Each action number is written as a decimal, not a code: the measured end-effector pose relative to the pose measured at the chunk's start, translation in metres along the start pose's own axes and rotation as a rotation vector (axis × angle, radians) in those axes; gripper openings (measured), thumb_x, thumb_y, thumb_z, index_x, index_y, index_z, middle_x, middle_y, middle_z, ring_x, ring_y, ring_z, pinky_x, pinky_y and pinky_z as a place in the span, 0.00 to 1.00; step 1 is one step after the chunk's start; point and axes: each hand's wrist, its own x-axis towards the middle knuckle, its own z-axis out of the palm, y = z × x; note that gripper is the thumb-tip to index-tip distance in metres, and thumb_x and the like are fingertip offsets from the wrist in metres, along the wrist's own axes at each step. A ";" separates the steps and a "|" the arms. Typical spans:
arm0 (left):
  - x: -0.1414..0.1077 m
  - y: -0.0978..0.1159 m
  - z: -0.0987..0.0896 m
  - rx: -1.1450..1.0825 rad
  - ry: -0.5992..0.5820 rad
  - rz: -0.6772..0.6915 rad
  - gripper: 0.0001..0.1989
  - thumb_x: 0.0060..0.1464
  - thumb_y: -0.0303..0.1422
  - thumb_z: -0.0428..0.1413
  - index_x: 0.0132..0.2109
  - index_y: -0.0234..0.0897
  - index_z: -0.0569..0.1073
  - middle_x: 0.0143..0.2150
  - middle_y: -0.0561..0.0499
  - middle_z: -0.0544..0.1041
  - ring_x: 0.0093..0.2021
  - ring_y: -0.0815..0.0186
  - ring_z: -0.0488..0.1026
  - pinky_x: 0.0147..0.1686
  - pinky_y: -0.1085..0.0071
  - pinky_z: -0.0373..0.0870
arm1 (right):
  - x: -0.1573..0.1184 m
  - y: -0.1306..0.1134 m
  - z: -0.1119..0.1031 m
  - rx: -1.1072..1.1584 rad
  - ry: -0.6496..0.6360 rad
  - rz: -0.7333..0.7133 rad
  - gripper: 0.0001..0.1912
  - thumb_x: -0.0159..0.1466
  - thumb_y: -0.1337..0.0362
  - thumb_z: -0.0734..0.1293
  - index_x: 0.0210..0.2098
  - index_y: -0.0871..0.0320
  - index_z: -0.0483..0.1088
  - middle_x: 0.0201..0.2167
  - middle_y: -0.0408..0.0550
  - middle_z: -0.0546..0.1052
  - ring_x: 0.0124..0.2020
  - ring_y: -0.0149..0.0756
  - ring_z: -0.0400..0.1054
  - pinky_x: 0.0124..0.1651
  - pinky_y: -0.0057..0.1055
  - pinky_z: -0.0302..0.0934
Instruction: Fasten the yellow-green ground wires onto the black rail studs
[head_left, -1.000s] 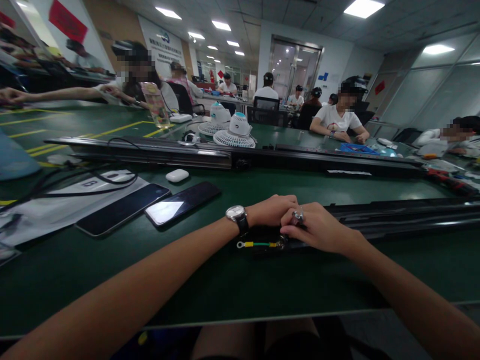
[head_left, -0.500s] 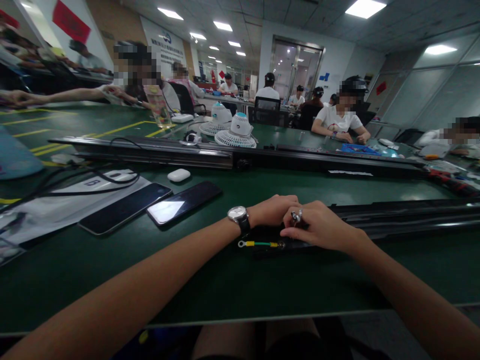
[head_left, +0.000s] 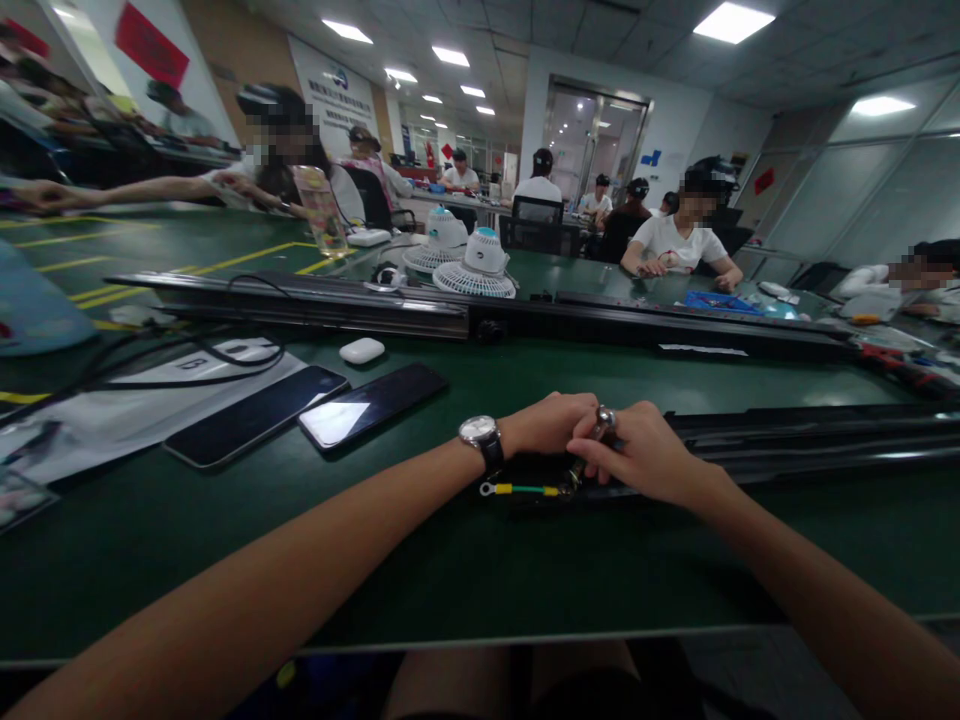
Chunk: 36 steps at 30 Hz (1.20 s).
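My left hand (head_left: 553, 424), with a watch (head_left: 480, 432) on its wrist, is closed at the near end of a long black rail (head_left: 795, 440); its fingertips are hidden. Touching it from the right, my right hand (head_left: 637, 448) has its fingers curled round something I cannot make out. A small metal piece (head_left: 604, 422) shows at the fingers of the right hand. Below the hands a short yellow-green wire (head_left: 529, 490) with a ring terminal lies by the rail's end.
Two phones (head_left: 375, 405) and a white earbud case (head_left: 362, 350) lie to the left, beside a plastic bag (head_left: 135, 420) and black cables. A long rail (head_left: 315, 305) crosses behind, with two white fans (head_left: 480, 262) beyond. People sit around the tables.
The fingers of my right hand have shifted, and the metal piece at them sits slightly higher and further right. The view has moved slightly. A person across the table has raised one hand.
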 end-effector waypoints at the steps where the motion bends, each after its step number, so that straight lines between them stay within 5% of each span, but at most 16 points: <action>1: 0.000 0.000 0.000 0.000 0.001 -0.002 0.06 0.60 0.28 0.62 0.43 0.36 0.74 0.45 0.50 0.76 0.42 0.67 0.76 0.41 0.75 0.70 | 0.000 0.000 0.000 0.016 0.002 0.004 0.13 0.73 0.57 0.65 0.37 0.57 0.75 0.22 0.39 0.80 0.20 0.29 0.76 0.28 0.23 0.67; 12: 0.002 -0.007 0.003 0.033 -0.017 0.021 0.06 0.59 0.27 0.63 0.44 0.37 0.77 0.48 0.49 0.76 0.44 0.66 0.75 0.44 0.72 0.70 | -0.001 -0.002 0.001 0.036 -0.009 -0.040 0.13 0.70 0.55 0.69 0.36 0.57 0.74 0.23 0.39 0.81 0.22 0.31 0.77 0.30 0.25 0.69; 18: 0.002 -0.008 0.002 0.044 -0.036 0.034 0.08 0.60 0.29 0.61 0.47 0.38 0.76 0.50 0.48 0.76 0.49 0.63 0.74 0.48 0.69 0.69 | 0.002 -0.004 -0.002 -0.077 -0.022 -0.150 0.11 0.72 0.59 0.66 0.37 0.57 0.75 0.32 0.45 0.82 0.35 0.36 0.77 0.41 0.31 0.65; 25: 0.002 -0.010 0.003 0.054 -0.031 0.033 0.06 0.62 0.28 0.59 0.46 0.38 0.75 0.48 0.50 0.75 0.49 0.63 0.74 0.48 0.69 0.68 | 0.001 0.001 -0.003 -0.156 0.026 -0.133 0.16 0.75 0.58 0.61 0.35 0.58 0.75 0.26 0.43 0.79 0.28 0.33 0.74 0.36 0.29 0.61; 36: 0.001 -0.014 0.007 0.052 -0.016 0.026 0.07 0.59 0.26 0.62 0.44 0.36 0.75 0.49 0.49 0.75 0.44 0.66 0.75 0.45 0.70 0.70 | 0.004 0.000 -0.003 -0.181 -0.066 -0.057 0.09 0.70 0.58 0.69 0.38 0.58 0.75 0.27 0.42 0.79 0.26 0.33 0.72 0.31 0.28 0.59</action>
